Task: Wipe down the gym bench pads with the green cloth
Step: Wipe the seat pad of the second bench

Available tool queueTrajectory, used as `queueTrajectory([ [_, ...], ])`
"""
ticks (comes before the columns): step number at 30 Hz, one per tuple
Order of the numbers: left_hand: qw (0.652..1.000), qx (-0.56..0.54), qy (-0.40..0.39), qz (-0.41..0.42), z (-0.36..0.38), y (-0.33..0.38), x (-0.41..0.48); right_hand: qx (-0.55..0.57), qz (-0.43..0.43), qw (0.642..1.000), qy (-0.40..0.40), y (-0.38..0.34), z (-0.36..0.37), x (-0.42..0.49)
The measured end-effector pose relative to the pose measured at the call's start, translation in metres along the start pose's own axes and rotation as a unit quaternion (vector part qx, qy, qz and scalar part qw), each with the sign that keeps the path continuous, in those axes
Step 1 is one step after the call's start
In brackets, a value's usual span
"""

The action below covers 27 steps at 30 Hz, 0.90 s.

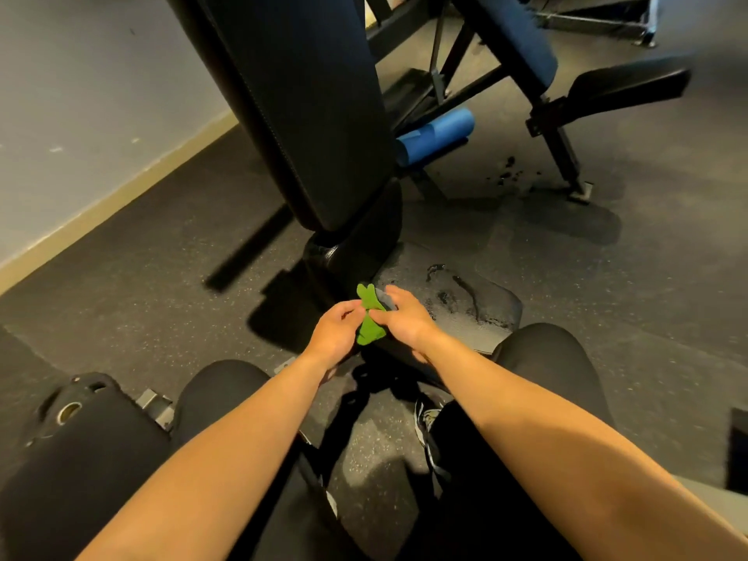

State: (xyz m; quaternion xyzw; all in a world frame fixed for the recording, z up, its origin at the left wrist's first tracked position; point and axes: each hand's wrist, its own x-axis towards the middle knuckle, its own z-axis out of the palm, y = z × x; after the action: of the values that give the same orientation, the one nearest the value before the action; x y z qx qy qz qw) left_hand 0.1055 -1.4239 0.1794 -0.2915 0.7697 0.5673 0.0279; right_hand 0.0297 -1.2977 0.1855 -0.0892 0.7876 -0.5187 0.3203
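Note:
A small green cloth (369, 317) is bunched between both hands, just above the near left corner of the black seat pad (457, 303). My left hand (338, 330) pinches its left side and my right hand (404, 315) grips its right side. The seat pad looks wet, with dark streaks and drops on it. The tall black back pad (307, 111) rises steeply behind the seat, toward the top of the view. My knees in black trousers sit on either side of the bench end.
A second bench with a blue back pad (522, 38) and black seat (631, 85) stands at the back right. A blue foam roller (437, 133) lies under it. A black padded part (77, 435) sits at lower left. Grey wall with a beige skirting runs along the left. Wet spots mark the rubber floor.

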Motion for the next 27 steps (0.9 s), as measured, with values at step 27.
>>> queueTrajectory([
  [27, 0.999, -0.045, -0.024, 0.002, 0.048, 0.018, -0.018, -0.011, 0.005, 0.993, 0.12, 0.011, -0.01, -0.04],
])
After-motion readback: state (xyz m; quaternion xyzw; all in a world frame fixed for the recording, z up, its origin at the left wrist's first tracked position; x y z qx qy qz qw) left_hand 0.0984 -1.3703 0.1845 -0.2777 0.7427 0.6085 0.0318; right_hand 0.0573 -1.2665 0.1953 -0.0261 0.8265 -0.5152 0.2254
